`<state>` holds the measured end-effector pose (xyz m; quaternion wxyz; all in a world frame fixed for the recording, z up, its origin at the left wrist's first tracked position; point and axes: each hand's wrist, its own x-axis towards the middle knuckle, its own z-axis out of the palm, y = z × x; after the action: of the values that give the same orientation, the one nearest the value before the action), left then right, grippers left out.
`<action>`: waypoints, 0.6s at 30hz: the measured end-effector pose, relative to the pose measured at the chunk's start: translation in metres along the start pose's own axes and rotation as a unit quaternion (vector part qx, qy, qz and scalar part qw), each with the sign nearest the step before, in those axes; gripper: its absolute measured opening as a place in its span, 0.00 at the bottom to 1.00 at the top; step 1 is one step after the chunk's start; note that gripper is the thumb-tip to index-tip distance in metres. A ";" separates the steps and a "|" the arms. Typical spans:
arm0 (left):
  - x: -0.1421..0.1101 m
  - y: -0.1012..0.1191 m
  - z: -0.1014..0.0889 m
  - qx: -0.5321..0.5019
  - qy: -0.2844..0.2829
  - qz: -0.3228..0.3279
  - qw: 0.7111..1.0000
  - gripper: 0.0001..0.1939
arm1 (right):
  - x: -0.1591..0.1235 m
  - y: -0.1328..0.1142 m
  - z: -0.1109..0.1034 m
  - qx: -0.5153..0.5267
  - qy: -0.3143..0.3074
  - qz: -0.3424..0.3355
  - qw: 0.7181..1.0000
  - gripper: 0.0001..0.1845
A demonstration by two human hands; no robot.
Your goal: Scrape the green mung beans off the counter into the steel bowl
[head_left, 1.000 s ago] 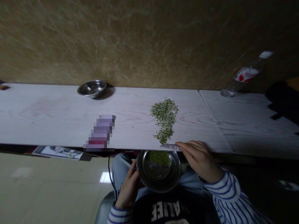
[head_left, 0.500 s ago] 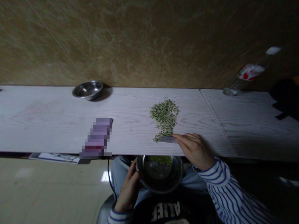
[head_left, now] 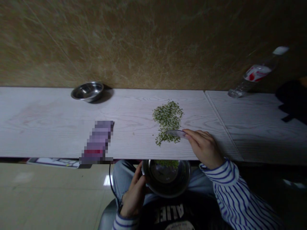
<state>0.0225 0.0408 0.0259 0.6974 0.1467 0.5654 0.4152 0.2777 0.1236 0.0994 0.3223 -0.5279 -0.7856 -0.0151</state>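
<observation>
My right hand (head_left: 203, 145) is closed on a flat, thin blade-like piece (head_left: 177, 133), which looks like a knife blade or scraper and lies over the near part of some chopped green bits (head_left: 168, 115). The bits are spread loosely on the pale wooden table. Below the table's front edge, my left hand (head_left: 136, 191) grips the left rim of a metal bowl (head_left: 165, 188) over my lap. More green bits (head_left: 168, 163) lie inside that bowl, at its far side. The left fingers are partly hidden behind the bowl.
A smaller metal bowl (head_left: 88, 92) stands by the wall at the back left. A blurred-out purple phone-like object (head_left: 99, 140) lies near the front edge, with a cable (head_left: 110, 182) hanging down. A clear plastic bottle (head_left: 251, 76) stands at the back right, near a dark object (head_left: 291, 100).
My right hand has moved the blade away from the front edge, farther up over the green bits. My left hand still holds the bowl; the view has shifted slightly.
</observation>
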 end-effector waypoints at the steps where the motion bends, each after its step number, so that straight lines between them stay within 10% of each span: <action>1: -0.001 0.000 0.001 -0.008 -0.004 -0.003 1.000 0.37 | -0.002 0.000 -0.002 -0.007 0.008 0.005 1.000 0.14; 18: -0.004 0.000 0.001 -0.019 -0.017 0.007 1.000 0.38 | -0.017 -0.013 -0.001 -0.024 -0.030 -0.018 0.999 0.14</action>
<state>0.0237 0.0380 0.0288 0.7068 0.1444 0.5440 0.4285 0.2710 0.1040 0.0953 0.2855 -0.5215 -0.8037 -0.0237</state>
